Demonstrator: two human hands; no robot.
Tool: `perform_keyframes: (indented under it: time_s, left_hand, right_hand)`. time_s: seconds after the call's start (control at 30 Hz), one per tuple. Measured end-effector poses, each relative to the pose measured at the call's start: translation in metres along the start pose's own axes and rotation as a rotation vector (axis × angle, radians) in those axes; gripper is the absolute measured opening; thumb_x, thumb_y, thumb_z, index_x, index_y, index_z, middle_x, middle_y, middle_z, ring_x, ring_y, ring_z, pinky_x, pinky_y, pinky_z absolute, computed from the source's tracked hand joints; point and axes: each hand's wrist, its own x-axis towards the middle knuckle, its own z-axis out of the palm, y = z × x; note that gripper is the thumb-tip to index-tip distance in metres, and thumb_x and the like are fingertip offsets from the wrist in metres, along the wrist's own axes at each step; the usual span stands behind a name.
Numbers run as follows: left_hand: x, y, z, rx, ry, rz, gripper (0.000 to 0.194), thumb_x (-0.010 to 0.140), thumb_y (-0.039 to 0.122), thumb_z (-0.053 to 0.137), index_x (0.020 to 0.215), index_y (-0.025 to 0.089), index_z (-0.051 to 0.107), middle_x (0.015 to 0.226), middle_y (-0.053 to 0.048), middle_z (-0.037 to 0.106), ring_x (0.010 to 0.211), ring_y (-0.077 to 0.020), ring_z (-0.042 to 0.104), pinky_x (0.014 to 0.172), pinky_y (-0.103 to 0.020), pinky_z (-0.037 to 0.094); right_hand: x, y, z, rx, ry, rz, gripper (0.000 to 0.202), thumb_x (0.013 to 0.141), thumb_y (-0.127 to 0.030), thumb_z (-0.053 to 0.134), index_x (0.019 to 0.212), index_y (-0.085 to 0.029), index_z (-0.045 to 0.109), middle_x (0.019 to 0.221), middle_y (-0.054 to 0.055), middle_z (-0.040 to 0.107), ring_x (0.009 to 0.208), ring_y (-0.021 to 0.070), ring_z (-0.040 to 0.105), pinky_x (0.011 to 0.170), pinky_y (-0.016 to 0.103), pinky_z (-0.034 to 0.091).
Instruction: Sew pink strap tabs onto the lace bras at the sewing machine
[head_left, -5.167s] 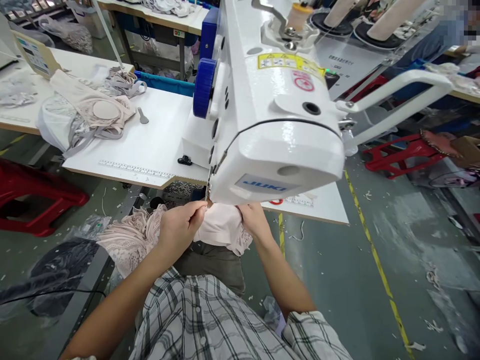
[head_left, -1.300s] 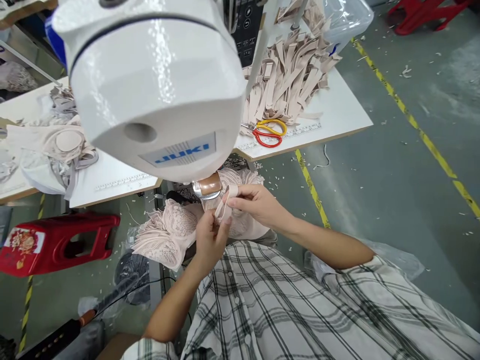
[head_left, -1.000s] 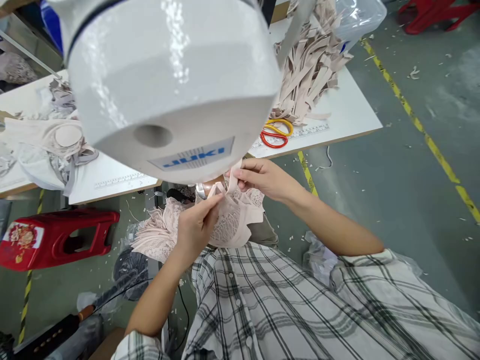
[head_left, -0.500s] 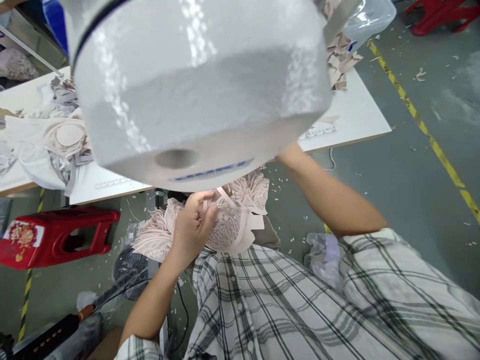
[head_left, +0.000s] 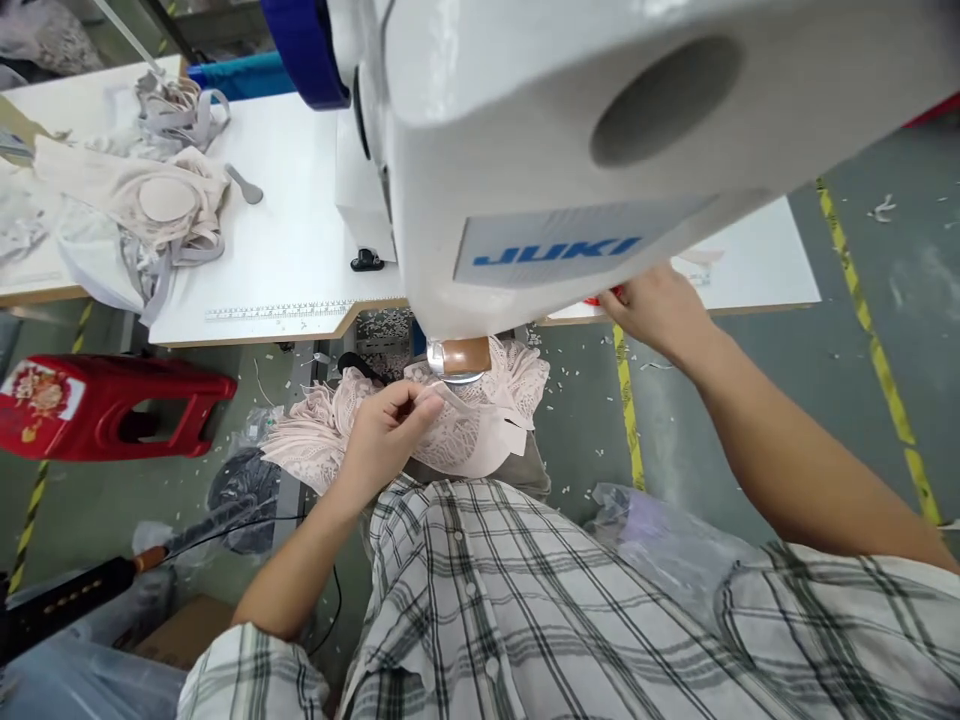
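Observation:
My left hand [head_left: 390, 430] pinches the edge of a pale pink lace bra [head_left: 469, 440], just below the small metal and brown end of the sewing machine [head_left: 555, 250]. More pink lace pieces [head_left: 307, 435] lie bunched to the left of this hand, over my lap. To the right of the machine head, at the table's front edge, my right hand [head_left: 664, 310] has its fingers closed on a small red object [head_left: 604, 297], mostly hidden behind the hand and the machine.
On the white table [head_left: 277, 220] at left lie beige garments [head_left: 169, 200], straps and a grey tool [head_left: 244, 185]. A red stool [head_left: 112, 405] stands at lower left. Plastic bags [head_left: 660, 530] lie on the right, near a yellow-black floor line [head_left: 628, 410].
The view has shifted, so the machine head sits further right and up. My right hand, hidden behind the machine before, now shows with a red object. My left hand still holds the lace.

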Motion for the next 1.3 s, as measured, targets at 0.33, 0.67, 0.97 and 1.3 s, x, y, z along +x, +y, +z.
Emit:
perform_keyframes:
  time_s: [0.33, 0.67, 0.97, 1.3]
  left_hand:
    - [0.000, 0.000, 0.002, -0.034, 0.025, -0.003, 0.023, 0.089, 0.042, 0.065, 0.084, 0.020, 0.074, 0.083, -0.002, 0.071, 0.077, -0.0167, 0.063, 0.067, -0.026, 0.050]
    - [0.001, -0.002, 0.000, -0.143, -0.056, -0.037, 0.023, 0.087, 0.042, 0.067, 0.085, 0.020, 0.076, 0.081, -0.003, 0.072, 0.075, -0.0173, 0.064, 0.065, -0.027, 0.050]
    - [-0.004, 0.005, 0.002, -0.100, -0.145, -0.044, 0.022, 0.088, 0.039, 0.068, 0.085, 0.019, 0.076, 0.079, -0.003, 0.069, 0.072, -0.0139, 0.056, 0.062, -0.024, 0.040]
    - [-0.006, 0.004, -0.001, -0.062, -0.161, -0.048, 0.018, 0.088, 0.034, 0.067, 0.081, 0.020, 0.075, 0.065, 0.002, 0.055, 0.060, -0.0096, 0.042, 0.054, -0.022, 0.029]
  right_hand:
    - [0.016, -0.012, -0.007, -0.122, -0.059, -0.031, 0.036, 0.097, -0.030, 0.050, 0.128, -0.011, 0.053, 0.113, 0.024, 0.064, 0.093, 0.0248, 0.059, 0.066, 0.036, 0.029]
    - [-0.123, -0.016, -0.068, 0.546, -0.435, -0.059, 0.045, 0.079, -0.038, 0.069, 0.123, -0.043, 0.058, 0.118, 0.012, 0.067, 0.088, 0.0269, 0.067, 0.064, 0.039, 0.053]
    - [-0.127, -0.095, -0.078, 0.577, -0.351, -0.509, 0.041, 0.083, -0.032, 0.064, 0.123, -0.025, 0.064, 0.113, 0.007, 0.069, 0.099, 0.0219, 0.066, 0.083, 0.037, 0.055]
    - [-0.116, -0.100, -0.072, 0.597, -0.368, -0.576, 0.037, 0.086, -0.034, 0.062, 0.123, -0.025, 0.065, 0.117, 0.005, 0.071, 0.100, 0.0196, 0.067, 0.075, 0.030, 0.053]
